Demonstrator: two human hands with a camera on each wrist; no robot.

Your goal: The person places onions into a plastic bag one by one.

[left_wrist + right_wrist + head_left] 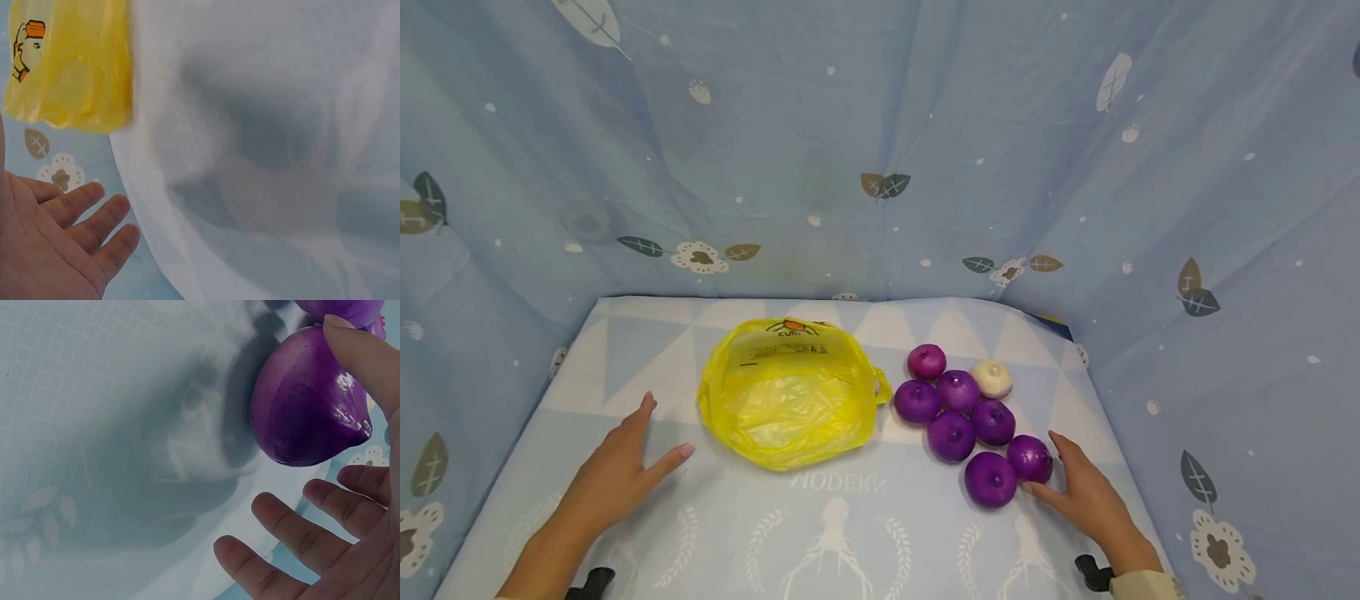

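With the left hand (612,475) and right hand (1092,498) both apart in grip, a clumsy right-side nudge could have rolled the rightmost glossy, round purple onion (1030,459).

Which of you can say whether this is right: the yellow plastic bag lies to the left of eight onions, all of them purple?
Not all are purple: the head view shows seven purple onions and one creamy-white onion toward the back of the group. The yellow plastic bag does lie to the left of the eight.
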